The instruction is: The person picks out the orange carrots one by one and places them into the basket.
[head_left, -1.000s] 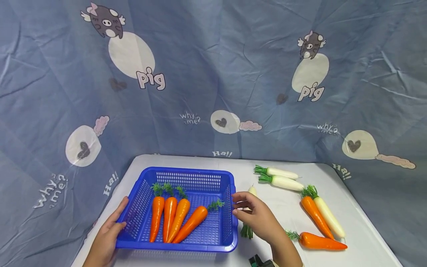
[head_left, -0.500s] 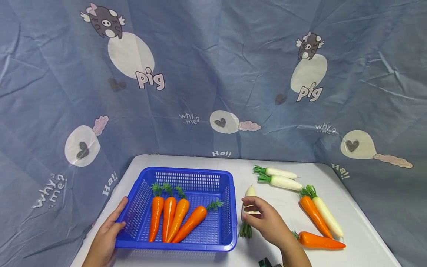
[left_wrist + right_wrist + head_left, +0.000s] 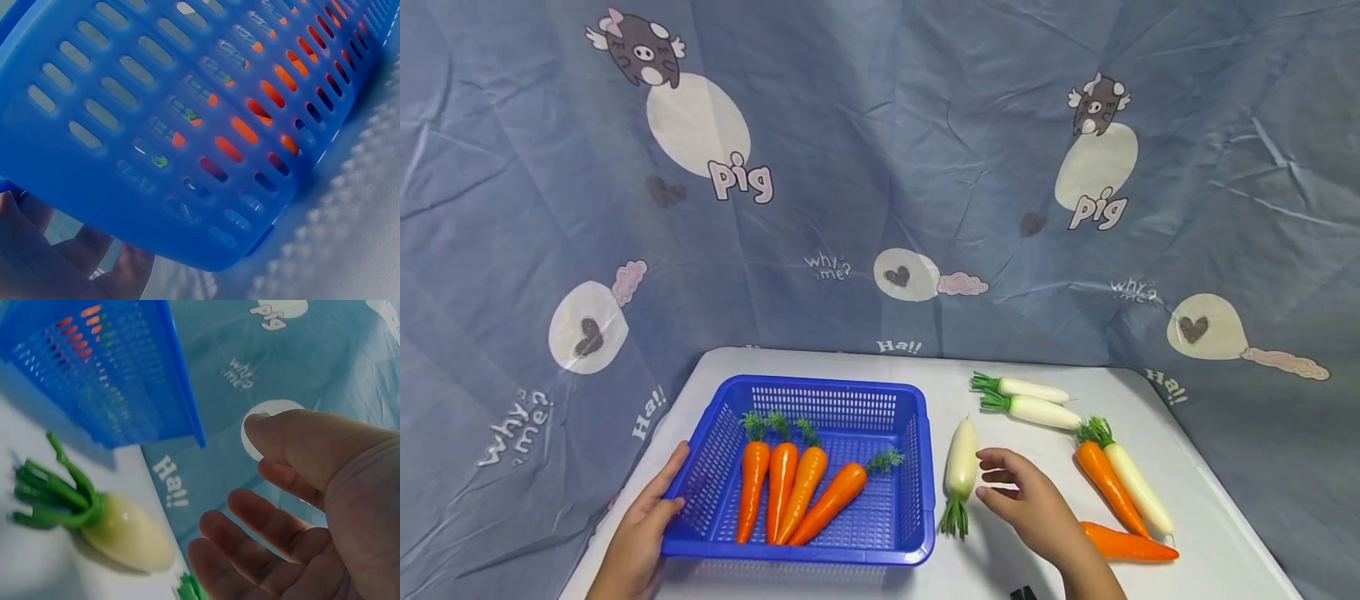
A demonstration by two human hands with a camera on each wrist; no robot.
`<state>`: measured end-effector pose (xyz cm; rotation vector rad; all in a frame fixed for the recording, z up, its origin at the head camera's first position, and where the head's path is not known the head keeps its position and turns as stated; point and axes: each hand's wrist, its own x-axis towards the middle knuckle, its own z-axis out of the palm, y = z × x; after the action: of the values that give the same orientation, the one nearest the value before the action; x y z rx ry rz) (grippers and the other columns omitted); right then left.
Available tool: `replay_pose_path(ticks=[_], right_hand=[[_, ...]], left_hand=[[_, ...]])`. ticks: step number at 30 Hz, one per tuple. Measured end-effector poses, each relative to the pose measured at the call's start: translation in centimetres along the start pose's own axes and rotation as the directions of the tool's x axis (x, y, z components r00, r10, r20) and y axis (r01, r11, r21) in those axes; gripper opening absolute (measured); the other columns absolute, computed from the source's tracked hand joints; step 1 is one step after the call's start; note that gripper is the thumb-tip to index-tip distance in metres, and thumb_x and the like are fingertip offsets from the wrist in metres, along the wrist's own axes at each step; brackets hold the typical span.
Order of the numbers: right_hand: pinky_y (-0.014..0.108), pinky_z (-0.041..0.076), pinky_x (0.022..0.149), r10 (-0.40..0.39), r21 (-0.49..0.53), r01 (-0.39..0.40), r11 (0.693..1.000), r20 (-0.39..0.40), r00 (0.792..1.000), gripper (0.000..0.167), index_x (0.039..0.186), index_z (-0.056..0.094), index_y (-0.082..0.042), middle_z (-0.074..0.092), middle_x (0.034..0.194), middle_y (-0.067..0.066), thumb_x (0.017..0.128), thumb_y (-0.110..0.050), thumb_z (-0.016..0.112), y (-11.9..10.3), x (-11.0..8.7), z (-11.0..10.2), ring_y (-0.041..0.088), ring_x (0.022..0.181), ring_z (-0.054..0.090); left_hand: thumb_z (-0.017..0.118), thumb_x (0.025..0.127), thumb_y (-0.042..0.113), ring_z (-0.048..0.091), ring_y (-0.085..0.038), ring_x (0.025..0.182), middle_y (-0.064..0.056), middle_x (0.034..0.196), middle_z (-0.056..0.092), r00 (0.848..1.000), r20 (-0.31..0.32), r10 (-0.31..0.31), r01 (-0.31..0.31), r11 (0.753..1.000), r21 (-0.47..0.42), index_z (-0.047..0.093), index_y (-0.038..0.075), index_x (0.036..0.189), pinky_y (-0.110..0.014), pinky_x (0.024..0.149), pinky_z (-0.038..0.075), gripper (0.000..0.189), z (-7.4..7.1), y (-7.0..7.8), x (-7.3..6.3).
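Note:
A blue plastic basket [image 3: 820,554] with slotted walls stands on the white table, several orange carrots [image 3: 752,492] lying inside it. My left hand [image 3: 638,525] holds the basket's left side, thumb over the rim; in the left wrist view its fingers [image 3: 81,253] reach along the rim's edge. Just right of the basket lies a white radish [image 3: 962,467], its green stems toward me. My right hand [image 3: 1026,504] hovers close to the right of that radish, holding nothing, with fingers loosely bent and apart. The right wrist view shows the same radish [image 3: 128,534] below and left of the spread fingers.
Two white radishes [image 3: 1037,411] lie at the back right. Farther right, a carrot [image 3: 1108,483] lies beside another radish [image 3: 1138,487], with a second carrot [image 3: 1127,546] in front, partly behind my right forearm. A blue printed cloth [image 3: 880,167] hangs behind the table.
My right hand has moved right, from the basket's right rim across the nearest radish to its far side, uncovering it. The left hand and the basket have stayed put.

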<state>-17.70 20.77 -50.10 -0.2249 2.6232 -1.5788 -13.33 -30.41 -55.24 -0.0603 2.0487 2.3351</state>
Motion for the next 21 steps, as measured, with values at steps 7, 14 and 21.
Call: replay_pose_path(ticks=[7, 14, 21], right_hand=[[0.038, 0.059, 0.096, -0.008, -0.067, 0.006, 0.998, -0.024, 1.000, 0.045, 0.133, 0.065, -0.011, 0.068, 0.127, 0.012, 0.090, -0.014, 0.081, 1.1, -0.8, -1.7, 0.032, 0.116, 0.068], [0.037, 0.059, 0.094, 0.023, -0.137, -0.028, 0.990, -0.040, 0.999, 0.047, 0.134, 0.065, -0.010, 0.068, 0.127, 0.016, 0.090, -0.015, 0.081, 2.4, -1.3, -3.0, 0.027, 0.113, 0.069], [0.036, 0.060, 0.093, 0.043, -0.169, -0.052, 0.984, -0.057, 0.997, 0.047, 0.135, 0.063, -0.006, 0.067, 0.128, 0.017, 0.091, -0.011, 0.080, 3.8, -2.1, -4.0, 0.030, 0.114, 0.068]], left_hand=[[0.029, 0.107, 0.001, -0.008, 0.002, 0.159, 0.014, 0.176, -0.001, 1.000, 0.004, -0.010, 0.010, 1.000, 0.005, 0.011, 0.015, 0.169, -0.020, 0.126, -0.007, 0.067, 0.1, 0.0, 0.0], [0.029, 0.107, 0.000, -0.003, 0.007, 0.157, 0.014, 0.176, -0.001, 1.000, 0.003, 0.002, -0.002, 1.000, 0.002, 0.011, 0.014, 0.169, -0.018, 0.125, -0.005, 0.067, 0.1, 0.1, 0.0], [0.029, 0.107, 0.000, -0.009, 0.000, 0.159, 0.014, 0.176, -0.002, 1.000, 0.007, -0.006, 0.006, 1.000, -0.002, 0.010, 0.014, 0.169, -0.023, 0.127, -0.008, 0.067, 0.1, 0.2, -0.1]])
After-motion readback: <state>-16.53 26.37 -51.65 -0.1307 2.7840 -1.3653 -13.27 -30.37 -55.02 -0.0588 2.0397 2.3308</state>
